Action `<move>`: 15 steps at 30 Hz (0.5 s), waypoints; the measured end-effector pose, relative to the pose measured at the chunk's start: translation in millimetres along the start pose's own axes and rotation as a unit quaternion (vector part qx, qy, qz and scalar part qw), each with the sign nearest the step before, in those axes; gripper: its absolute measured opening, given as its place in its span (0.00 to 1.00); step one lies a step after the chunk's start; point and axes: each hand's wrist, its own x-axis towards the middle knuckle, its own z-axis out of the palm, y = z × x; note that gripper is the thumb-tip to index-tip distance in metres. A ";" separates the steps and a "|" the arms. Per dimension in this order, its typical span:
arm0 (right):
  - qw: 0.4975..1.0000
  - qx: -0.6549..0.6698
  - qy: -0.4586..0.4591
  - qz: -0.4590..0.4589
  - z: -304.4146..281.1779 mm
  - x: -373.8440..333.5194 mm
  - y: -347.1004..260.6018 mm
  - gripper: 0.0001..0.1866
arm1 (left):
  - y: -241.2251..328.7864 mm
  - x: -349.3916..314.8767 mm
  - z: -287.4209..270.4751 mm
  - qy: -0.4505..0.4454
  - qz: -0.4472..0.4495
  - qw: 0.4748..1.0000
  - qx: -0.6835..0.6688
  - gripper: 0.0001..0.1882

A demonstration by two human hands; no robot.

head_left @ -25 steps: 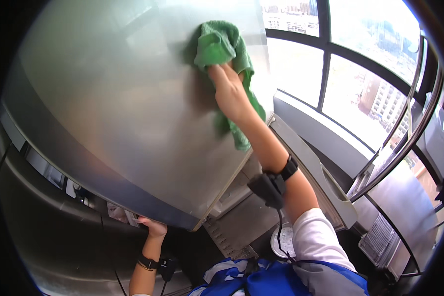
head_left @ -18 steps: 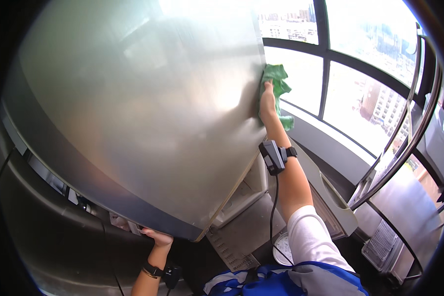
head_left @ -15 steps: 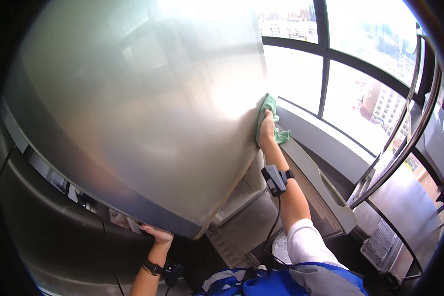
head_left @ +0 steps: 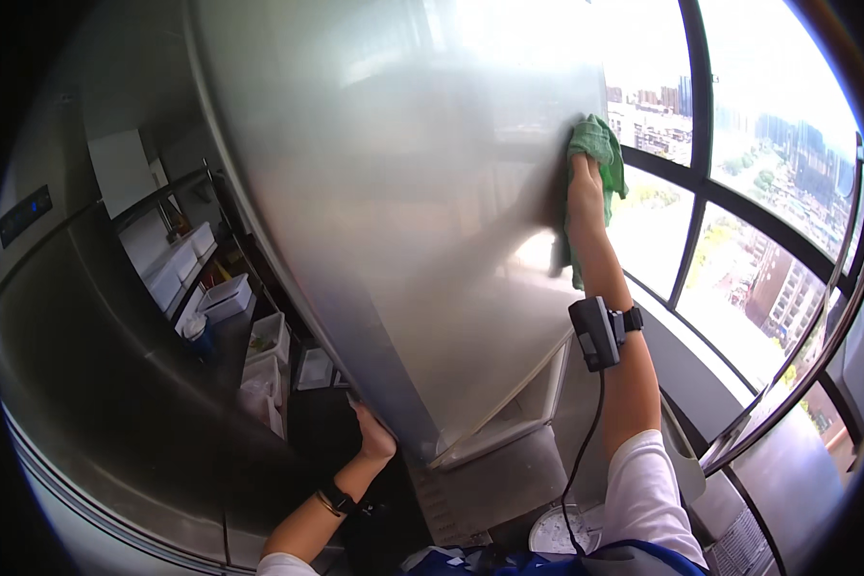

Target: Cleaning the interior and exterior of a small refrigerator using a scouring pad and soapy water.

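Note:
A large brushed-steel fridge door [head_left: 403, 211] stands swung out in front of me, its white inner side [head_left: 509, 408] showing along the lower edge. My right hand [head_left: 586, 187] reaches far up and presses a crumpled green cloth [head_left: 600, 144] against the door's right edge. Part of that cloth hangs below the hand along the edge. Low down, my left hand [head_left: 372, 434] holds the door's left edge, its fingertips partly out of sight. A dark strap with a small box sits on my right forearm, and a dark band on my left wrist.
At left stands a dark steel cabinet front [head_left: 96, 365] with a small display panel [head_left: 26, 216]. Behind the door's left edge, shelves hold white bins [head_left: 226, 298]. Framed windows [head_left: 643, 221] and a curved dark rail [head_left: 787, 384] lie at right. A round white object [head_left: 552, 530] is near my body.
The door has shifted rightward in view, uncovering shelves and bins at left. My right hand has moved up the edge with the cloth. My left hand still holds the opposite edge.

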 end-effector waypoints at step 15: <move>0.869 -0.131 -0.268 -0.395 119.0 -120.1 -90.7 0.20 | 20.2 2.7 17.2 -0.051 -0.051 0.997 -0.027 0.21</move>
